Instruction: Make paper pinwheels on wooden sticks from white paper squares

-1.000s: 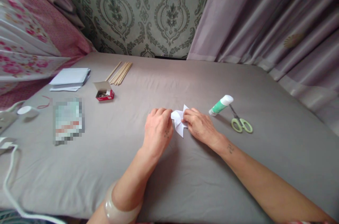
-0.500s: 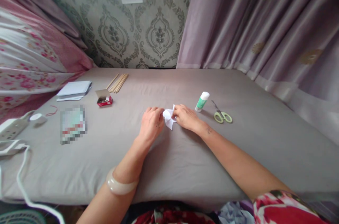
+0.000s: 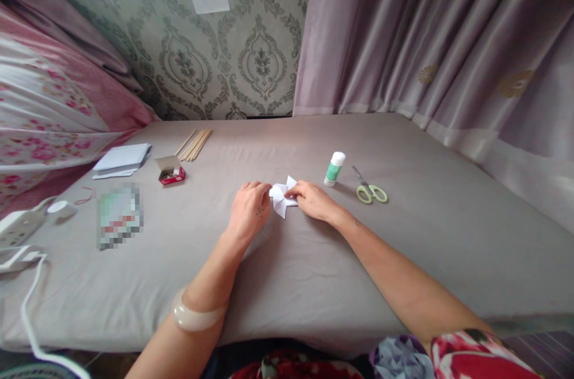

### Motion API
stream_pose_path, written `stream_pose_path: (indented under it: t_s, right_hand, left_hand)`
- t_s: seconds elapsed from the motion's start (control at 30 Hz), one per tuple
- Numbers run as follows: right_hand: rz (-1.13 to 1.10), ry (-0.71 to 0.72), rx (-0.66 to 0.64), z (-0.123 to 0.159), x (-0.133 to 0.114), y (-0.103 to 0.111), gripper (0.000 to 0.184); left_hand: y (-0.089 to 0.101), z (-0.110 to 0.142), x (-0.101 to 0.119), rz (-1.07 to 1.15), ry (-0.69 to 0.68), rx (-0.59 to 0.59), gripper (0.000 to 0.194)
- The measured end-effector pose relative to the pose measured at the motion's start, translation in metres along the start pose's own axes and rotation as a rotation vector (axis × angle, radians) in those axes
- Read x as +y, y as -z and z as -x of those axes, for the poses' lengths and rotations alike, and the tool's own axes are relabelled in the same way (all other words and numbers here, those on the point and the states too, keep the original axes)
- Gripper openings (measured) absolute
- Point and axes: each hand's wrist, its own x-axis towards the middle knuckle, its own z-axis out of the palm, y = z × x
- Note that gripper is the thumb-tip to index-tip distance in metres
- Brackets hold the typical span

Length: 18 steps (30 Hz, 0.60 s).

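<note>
A white paper pinwheel [image 3: 280,207] with pointed, curled blades lies between my two hands, low over the grey cloth. Its left edge is pinched by my left hand [image 3: 252,205], which wears a pale bangle on the forearm. The fingers of my right hand [image 3: 311,198] are closed together on the pinwheel's middle and right side, hiding part of it. Just beyond my right hand a white and green glue stick [image 3: 333,170] stands upright. Scissors with light green handles [image 3: 371,192] lie to the right of it, blades pointing away.
On the left are folded white paper [image 3: 122,158], a red box of small metal items [image 3: 172,176], several wooden sticks [image 3: 195,146], and a blurred packet [image 3: 119,217]. A white power strip [image 3: 21,228] with a cable sits at the left edge. Curtains [image 3: 381,32] hang at right.
The whole view has shifted slightly, so things appear a little further left. My right fingers have moved in toward the pinwheel's centre; my left hand keeps its pinch.
</note>
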Motion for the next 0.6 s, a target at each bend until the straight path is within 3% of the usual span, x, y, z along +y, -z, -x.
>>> stream_pose_path:
  t_s: [0.6]
  right_hand:
    - [-0.194,-0.100,0.078,0.0058,-0.0044,0.0024,0.037]
  left_hand:
    - [-0.0044,0.0015,0.0020,0.009,-0.005,-0.050,0.030]
